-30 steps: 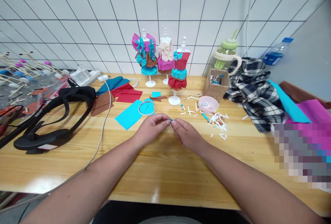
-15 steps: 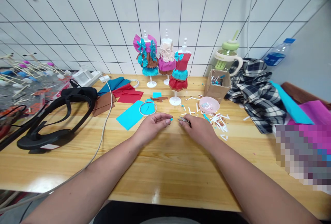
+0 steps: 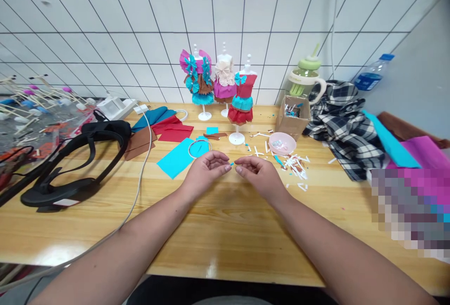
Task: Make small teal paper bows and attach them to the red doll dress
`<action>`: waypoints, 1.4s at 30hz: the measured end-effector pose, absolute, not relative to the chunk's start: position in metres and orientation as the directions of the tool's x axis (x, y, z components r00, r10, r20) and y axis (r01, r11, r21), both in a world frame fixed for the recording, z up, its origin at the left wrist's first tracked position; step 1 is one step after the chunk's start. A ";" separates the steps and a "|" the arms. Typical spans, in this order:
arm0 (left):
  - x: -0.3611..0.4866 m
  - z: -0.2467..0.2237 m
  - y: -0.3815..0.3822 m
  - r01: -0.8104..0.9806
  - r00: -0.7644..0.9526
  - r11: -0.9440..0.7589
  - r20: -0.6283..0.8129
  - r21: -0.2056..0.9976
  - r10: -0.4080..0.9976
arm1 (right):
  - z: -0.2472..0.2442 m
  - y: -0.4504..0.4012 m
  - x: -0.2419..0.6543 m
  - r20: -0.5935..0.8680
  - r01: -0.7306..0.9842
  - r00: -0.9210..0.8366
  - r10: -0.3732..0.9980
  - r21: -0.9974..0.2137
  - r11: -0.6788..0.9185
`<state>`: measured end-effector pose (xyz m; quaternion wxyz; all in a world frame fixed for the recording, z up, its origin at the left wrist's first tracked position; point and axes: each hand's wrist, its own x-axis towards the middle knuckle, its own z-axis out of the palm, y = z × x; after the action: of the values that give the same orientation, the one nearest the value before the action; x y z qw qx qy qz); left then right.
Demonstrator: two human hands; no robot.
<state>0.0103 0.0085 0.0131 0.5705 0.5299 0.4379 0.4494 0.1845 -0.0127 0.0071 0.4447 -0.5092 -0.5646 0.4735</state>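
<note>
Between thumb and fingers, my left hand (image 3: 209, 169) pinches a tiny blue piece (image 3: 231, 164). My right hand (image 3: 258, 173) is close beside it, its thumb and index finger nearly together; whatever lies between them is too small to name. Behind my left hand a silver ring (image 3: 190, 150) rests on a blue paper sheet (image 3: 172, 159). Three small white mannequins stand behind the hands: one in a red and blue dress (image 3: 245, 87), one in cream and purple (image 3: 224, 80), one in purple, brown and blue (image 3: 200, 77).
A pink bowl (image 3: 282, 143) and white paper scraps (image 3: 297, 165) lie right of my hands, with a cardboard box (image 3: 291, 119) behind. At the left are a black headset (image 3: 100, 173), a cable (image 3: 138, 187), and red (image 3: 176, 133) and brown paper (image 3: 137, 144).
The dark metal tool that was in my right hand is no longer visible. My right hand has moved left, closer to the blue piece in my left hand. The view has shifted slightly.
</note>
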 end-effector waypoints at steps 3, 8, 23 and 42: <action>0.011 0.014 0.007 -0.018 0.258 0.041 -0.035 0.999 0.966 | 0.004 -0.014 0.182 0.016 0.139 -0.085 0.996 -0.990 0.028; 0.011 0.016 0.004 0.163 0.357 -0.021 -0.039 0.986 0.933 | 0.010 -0.018 0.184 0.221 0.389 -0.073 0.972 -0.892 0.232; 0.013 0.018 0.002 0.037 0.275 0.076 -0.084 0.996 0.958 | 0.006 -0.016 0.178 -0.040 0.087 -0.125 0.991 -0.996 -0.029; 0.010 0.010 0.004 -0.064 0.266 0.164 -0.141 0.984 0.953 | 0.004 -0.014 0.179 0.001 0.117 -0.067 0.998 -0.993 0.009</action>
<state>0.0104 0.0045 0.0102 0.6193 0.4996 0.4453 0.4106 0.1786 -0.0144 0.0039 0.4540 -0.5103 -0.5462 0.4848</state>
